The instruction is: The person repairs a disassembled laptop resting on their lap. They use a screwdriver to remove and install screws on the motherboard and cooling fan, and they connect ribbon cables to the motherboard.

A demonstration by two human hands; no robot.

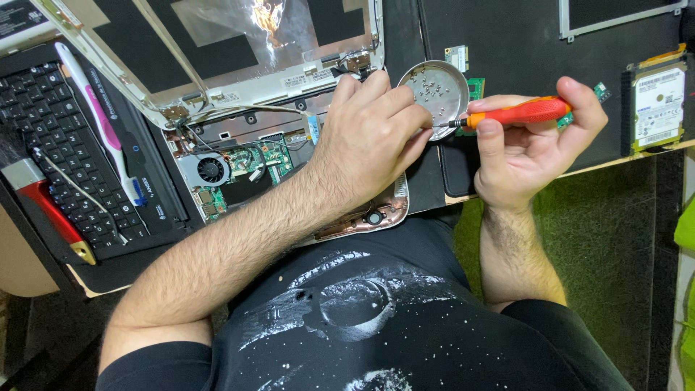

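Right hand [532,145] is gripping an orange-handled screwdriver [517,112], its tip pointing toward the left hand [369,137], whose fingertips are pinching at that tip. Both are hovering by a round metal dish [434,87] of small screws. An opened laptop base [246,159] with fan is lying beneath on the table [507,43].

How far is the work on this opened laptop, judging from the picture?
Done: the laptop base lies open, fan and boards bare; the keyboard and a hard drive lie aside, and loose screws sit in the round metal dish. In hand: the right hand holds an orange screwdriver, its tip at the left hand fingers. Left: fan and boards remain in the base.
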